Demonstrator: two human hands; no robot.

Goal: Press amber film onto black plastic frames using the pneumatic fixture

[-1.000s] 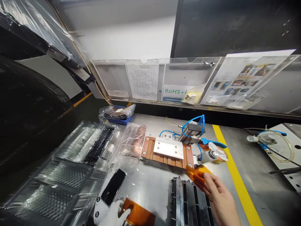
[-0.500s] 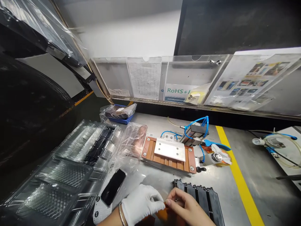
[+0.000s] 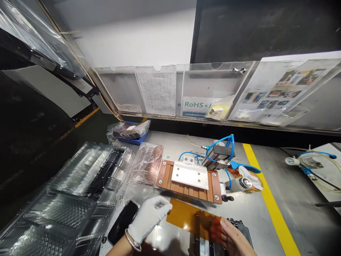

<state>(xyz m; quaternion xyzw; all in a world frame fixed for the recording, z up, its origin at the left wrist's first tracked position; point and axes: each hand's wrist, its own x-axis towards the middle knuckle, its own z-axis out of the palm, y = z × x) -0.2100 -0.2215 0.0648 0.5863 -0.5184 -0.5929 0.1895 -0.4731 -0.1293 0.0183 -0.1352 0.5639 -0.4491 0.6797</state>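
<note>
**As amber film (image 3: 186, 215) spans your hands, creasing looms**

While your gloved left hand (image 3: 149, 217) pinches one edge of the amber film and your bare right hand (image 3: 230, 240) clamps the other, the thin, glossy sheet hangs between them, above the ribbed black tray (image 3: 203, 247) under your right grip. Uneven pull could crease it; bare skin could smudge it.

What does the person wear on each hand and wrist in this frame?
The left hand wears a white fabric glove, with a thin silvery bangle at the wrist. The right hand is bare, with no glove or ring showing. No sleeves are in view.
</note>
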